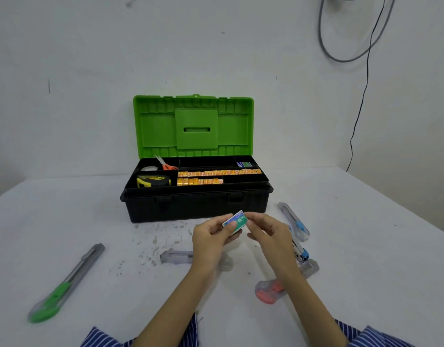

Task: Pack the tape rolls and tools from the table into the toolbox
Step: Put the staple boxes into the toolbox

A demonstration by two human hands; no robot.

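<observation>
Small green staple box [235, 222] is held up in front of the toolbox [196, 204], just above the table [116, 221]. Both hands have it: left hand [211, 240] pinches its near-left end with thumb on top, right hand [268, 232] pinches the right end with fingertips. "No.10" is about all I can read on it, the rest is too small.

The toolbox sits open, green lid [193, 123] upright. In the tray there's a tape measure [153, 181], a tape roll [149, 168], orange scissors [166, 164], two rows of little yellow-orange boxes [219, 172], and something blue in the back-right slot [244, 164] that I can't make out.

On the table: a green cutter [66, 284] off to the left, a clear cutter [176, 256] half hidden behind the left wrist, a blue cutter [293, 220] on the right. The right forearm covers most of a blue stapler-ish thing [301, 252], a clear piece [311, 267] and a red-and-clear item [268, 293], so it's hard to say what they are. Striped sleeves [191, 331] are cut off at the bottom edge.
</observation>
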